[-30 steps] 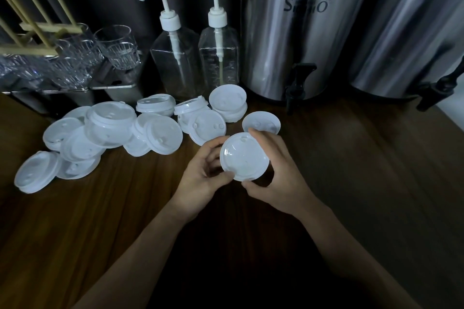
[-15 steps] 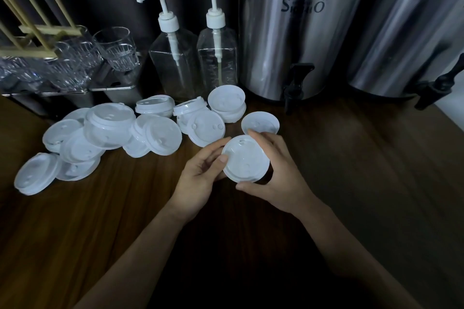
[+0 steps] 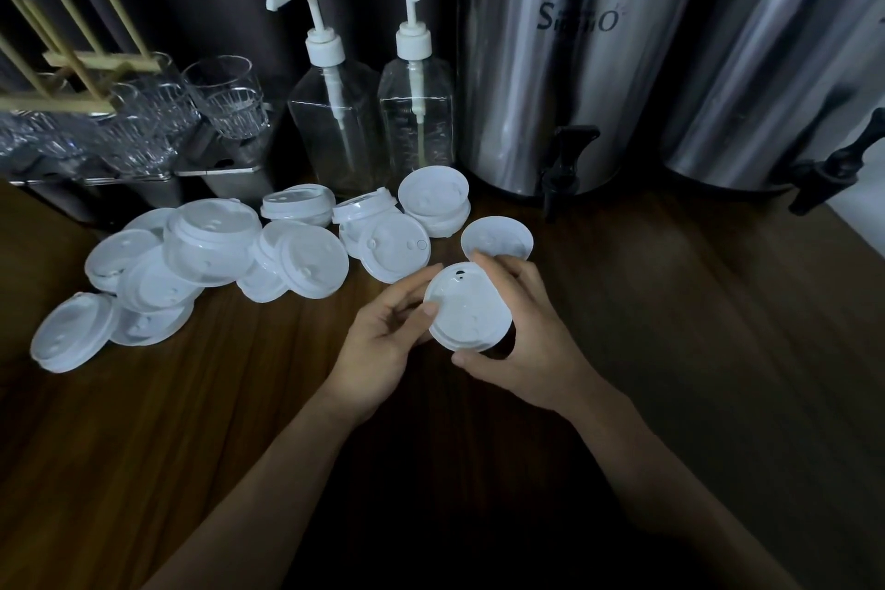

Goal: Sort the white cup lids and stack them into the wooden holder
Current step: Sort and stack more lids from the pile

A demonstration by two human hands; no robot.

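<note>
Right hand [image 3: 531, 340] curled round held lid [image 3: 467, 311]: fingers over far rim, thumb at near rim. Left hand [image 3: 383, 345] fingers bent, thumb tip on lid's left edge. Lid tilted, above desk [image 3: 718, 350], centre front. Loose lids [image 3: 215, 249] heaped left-rear; single lid [image 3: 498, 236] just behind right hand. Wooden holder [image 3: 76, 62] far left rear. Bare desk to right and front.

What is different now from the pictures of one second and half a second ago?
The left hand shifted its grip: its thumb slid from the lower edge of the held lid up to its left edge. The right hand kept holding the lid, which barely moved. The loose lids and the wooden holder stayed as they were.
</note>
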